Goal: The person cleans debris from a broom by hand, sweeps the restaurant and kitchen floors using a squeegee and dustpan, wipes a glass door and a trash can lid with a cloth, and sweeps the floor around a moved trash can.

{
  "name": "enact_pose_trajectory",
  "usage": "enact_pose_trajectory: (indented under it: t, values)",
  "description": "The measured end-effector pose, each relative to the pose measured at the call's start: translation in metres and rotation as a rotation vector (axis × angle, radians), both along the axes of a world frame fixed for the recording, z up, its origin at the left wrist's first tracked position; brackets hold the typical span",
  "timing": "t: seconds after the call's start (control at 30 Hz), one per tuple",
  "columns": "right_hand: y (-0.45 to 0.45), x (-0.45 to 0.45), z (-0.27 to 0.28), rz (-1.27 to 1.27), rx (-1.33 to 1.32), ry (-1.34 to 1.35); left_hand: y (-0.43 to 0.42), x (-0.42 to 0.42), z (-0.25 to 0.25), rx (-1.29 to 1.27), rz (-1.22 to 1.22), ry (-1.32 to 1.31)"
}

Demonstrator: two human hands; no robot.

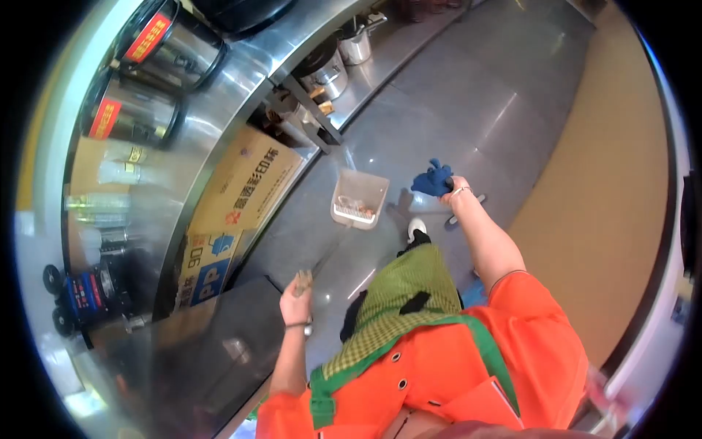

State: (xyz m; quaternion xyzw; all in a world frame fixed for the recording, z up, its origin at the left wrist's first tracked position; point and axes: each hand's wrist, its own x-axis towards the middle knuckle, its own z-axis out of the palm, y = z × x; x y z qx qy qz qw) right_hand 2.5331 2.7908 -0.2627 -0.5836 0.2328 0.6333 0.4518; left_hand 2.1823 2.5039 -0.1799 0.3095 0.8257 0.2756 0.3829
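Behind the left grip, a dark wristband; behind the right grip, a pale bracelet; farther back, orange top, green checked apron.

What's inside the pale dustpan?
Inside the dustpan are clear, crumpled scraps and some reddish bits, too blurry to name. Whatever lies underneath them is covered, so I can't see it.

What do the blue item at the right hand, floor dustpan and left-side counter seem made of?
Blue item: probably fabric, matte; bunches in soft-looking folds, weave too small to read.
Dustpan: likely moulded plastic, pale dull finish; smooth walls, row of even teeth.
Counter: looks like stainless steel, glossy; silvery with streaked reflections.
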Motion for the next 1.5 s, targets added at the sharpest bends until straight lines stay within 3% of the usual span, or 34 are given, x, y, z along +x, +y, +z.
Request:
enact_pose_trajectory:
  t: [0.1, 0.23, 0.3, 0.37, 0.43, 0.5, 0.53, 0.57, 0.63, 0.67, 0.7, 0.9, 0.97, 1.07, 1.13, 1.2, 1.27, 1.37, 1.47, 1.5]
  values:
    - [0.105, -0.035, 0.008, 0.199, 0.009, -0.091, 0.034, 0.014, 0.009, -0.007, 0.194, -0.148]
    - [0.227, -0.071, -0.088, 0.526, -0.032, -0.297, 0.077, 0.025, 0.028, -0.064, 0.313, -0.163]
    - [0.277, -0.071, -0.143, 1.273, 0.02, -0.549, 0.102, 0.026, 0.032, -0.209, 0.292, -0.098]
    - [0.301, -0.094, -0.181, 1.391, -0.135, -0.857, 0.12, 0.024, 0.029, -0.186, 0.364, -0.105]
    - [0.31, -0.101, -0.227, 1.741, -0.121, -0.989, 0.135, 0.018, 0.027, -0.164, 0.41, -0.117]
    - [0.28, -0.127, -0.169, 3.35, 0.332, -1.173, 0.156, 0.012, 0.03, -0.214, 0.388, -0.099]
    - [0.264, -0.121, -0.172, 3.539, 0.601, -1.104, 0.162, 0.009, 0.03, -0.226, 0.368, -0.089]
    - [0.243, -0.114, -0.164, 3.614, 0.538, -1.031, 0.171, 0.009, 0.034, -0.237, 0.368, -0.068]
    - [0.21, -0.093, -0.128, 2.343, -0.202, -0.818, 0.173, 0.007, 0.034, -0.216, 0.4, -0.089]
    - [0.202, -0.082, -0.105, 2.446, -0.223, -0.753, 0.175, 0.004, 0.03, -0.177, 0.419, -0.101]
    - [0.189, -0.068, -0.093, 2.34, -0.214, -0.757, 0.174, 0.001, 0.028, -0.212, 0.414, -0.133]
    - [0.173, 0.017, -0.022, 2.793, -0.336, -0.728, 0.189, -0.001, 0.038, -0.142, 0.415, -0.129]
    - [0.168, 0.068, -0.028, 2.939, -0.29, -0.93, 0.188, -0.005, 0.034, -0.143, 0.436, -0.144]
    - [0.2, 0.089, 0.05, 2.753, -0.085, -0.92, 0.183, -0.01, 0.039, -0.18, 0.424, -0.137]
    - [0.209, 0.128, 0.05, 2.635, -0.039, -0.937, 0.173, -0.015, 0.036, -0.17, 0.327, -0.131]
    - [0.202, 0.147, 0.038, 2.463, 0.184, -1.102, 0.173, -0.023, 0.038, -0.187, 0.277, -0.108]
    - [0.211, 0.114, 0.031, 2.366, -0.059, -1.076, 0.176, -0.03, 0.037, -0.208, 0.224, -0.092]
    - [0.188, 0.084, -0.062, 2.109, -0.224, -0.978, 0.176, -0.045, 0.027, -0.164, 0.163, -0.065]
    - [0.08, 0.037, -0.072, 1.989, -0.101, -0.848, 0.173, -0.04, 0.025, -0.148, 0.186, -0.078]
    - [0.065, 0.003, -0.02, 2.196, -0.234, -0.769, 0.176, -0.036, 0.03, -0.224, 0.169, -0.044]
